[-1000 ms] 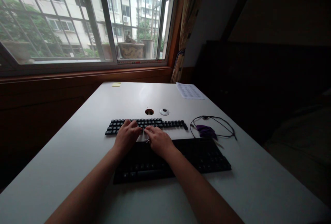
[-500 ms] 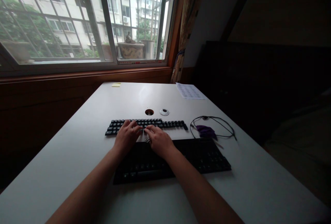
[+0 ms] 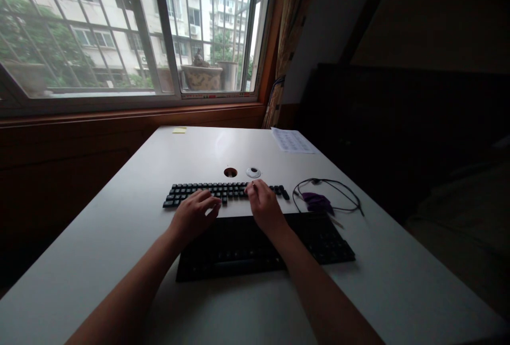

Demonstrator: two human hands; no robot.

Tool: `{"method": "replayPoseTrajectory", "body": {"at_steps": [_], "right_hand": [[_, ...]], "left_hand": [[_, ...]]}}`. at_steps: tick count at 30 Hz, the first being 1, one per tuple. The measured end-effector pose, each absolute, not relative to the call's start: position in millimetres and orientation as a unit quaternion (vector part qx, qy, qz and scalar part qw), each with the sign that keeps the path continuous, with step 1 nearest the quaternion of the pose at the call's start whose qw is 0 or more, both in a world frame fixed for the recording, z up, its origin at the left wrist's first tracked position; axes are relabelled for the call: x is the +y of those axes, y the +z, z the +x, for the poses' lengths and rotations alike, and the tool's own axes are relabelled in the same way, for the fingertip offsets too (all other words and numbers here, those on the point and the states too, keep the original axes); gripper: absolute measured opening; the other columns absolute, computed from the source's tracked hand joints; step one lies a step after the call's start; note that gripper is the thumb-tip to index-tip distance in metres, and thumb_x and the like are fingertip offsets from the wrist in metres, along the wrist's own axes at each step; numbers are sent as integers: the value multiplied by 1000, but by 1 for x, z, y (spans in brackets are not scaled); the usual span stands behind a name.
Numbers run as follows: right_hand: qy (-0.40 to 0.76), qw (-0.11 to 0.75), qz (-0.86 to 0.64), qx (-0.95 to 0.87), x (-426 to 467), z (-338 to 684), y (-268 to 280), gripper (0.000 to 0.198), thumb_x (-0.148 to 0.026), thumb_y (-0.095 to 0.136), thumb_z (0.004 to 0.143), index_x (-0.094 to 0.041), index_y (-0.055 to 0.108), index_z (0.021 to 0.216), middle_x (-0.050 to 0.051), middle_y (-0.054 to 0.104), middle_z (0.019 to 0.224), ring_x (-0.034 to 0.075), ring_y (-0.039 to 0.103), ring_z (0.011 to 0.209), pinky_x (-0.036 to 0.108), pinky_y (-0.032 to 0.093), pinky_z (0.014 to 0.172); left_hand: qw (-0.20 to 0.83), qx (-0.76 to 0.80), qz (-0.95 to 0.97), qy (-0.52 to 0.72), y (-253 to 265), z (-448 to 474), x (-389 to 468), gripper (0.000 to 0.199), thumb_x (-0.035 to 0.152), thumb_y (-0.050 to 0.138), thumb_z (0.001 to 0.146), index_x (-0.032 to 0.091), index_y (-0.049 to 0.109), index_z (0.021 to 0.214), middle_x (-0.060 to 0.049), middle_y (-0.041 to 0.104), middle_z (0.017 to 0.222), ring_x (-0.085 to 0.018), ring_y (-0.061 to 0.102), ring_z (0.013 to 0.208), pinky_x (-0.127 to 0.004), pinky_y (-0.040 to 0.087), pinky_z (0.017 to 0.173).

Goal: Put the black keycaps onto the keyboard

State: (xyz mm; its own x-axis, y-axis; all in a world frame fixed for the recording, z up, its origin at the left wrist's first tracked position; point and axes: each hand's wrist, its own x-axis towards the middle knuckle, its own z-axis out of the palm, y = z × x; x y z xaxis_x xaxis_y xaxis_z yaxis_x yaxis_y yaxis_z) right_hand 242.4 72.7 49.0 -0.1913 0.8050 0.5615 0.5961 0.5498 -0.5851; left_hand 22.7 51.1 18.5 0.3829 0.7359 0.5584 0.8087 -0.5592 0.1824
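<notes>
Right hand (image 3: 265, 208) shifted rightward, away from left hand (image 3: 194, 211); both at the keycap rows (image 3: 224, 194), mid-frame, above keyboard (image 3: 247, 266), lower centre. Fingers curled, can't tell if gripping. Apparently keycap handling; next move calls for precise fingertips.

White table (image 3: 99, 238) | black keyboard (image 3: 247, 246) | keycap rows (image 3: 224, 194) | dark cable (image 3: 338, 181) | purple item (image 3: 317, 202) | printed sheet (image 3: 292, 141) | yellow note (image 3: 179, 129)

I note daylight through a barred window (image 3: 164, 26), patterned curtain (image 3: 289, 42) alongside, white table (image 3: 135, 201); room's right side dark.
</notes>
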Motion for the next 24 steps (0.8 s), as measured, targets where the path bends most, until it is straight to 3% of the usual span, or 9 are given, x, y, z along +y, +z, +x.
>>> {"method": "replayPoseTrajectory", "body": {"at_steps": [7,13,17,24], "right_hand": [[130,451,-482,-740,60,274,88,37,-37,32,101,-21,54,76,3,59,79,18,57,79,30,43,77],[172,345,-492,-781,38,304,83,41,-45,33,101,-21,57,79,1,61,69,17,59,67,27,41,64],[179,300,-504,-790,24,320,63,41,-47,34,101,-21,56,78,-2,55,61,16,56,57,27,38,58],[148,294,-478,-814,12,318,47,37,-44,37,101,-21,56,79,-2,55,62,14,57,58,25,38,59]], "left_hand": [[-65,-355,-909,-206,18,39,36,21,25,50,95,18,67,84,-3,63,77,-13,58,64,-24,44,58],[-189,-326,-900,-219,25,43,30,19,25,51,94,17,69,92,-5,64,81,-13,60,67,-24,44,59],[-218,-323,-891,-235,28,41,30,20,25,51,94,17,68,91,-4,62,80,-13,57,65,-24,42,58],[-232,-323,-884,-246,28,39,32,23,28,50,95,17,70,92,-5,62,80,-14,58,69,-25,43,61]]}}
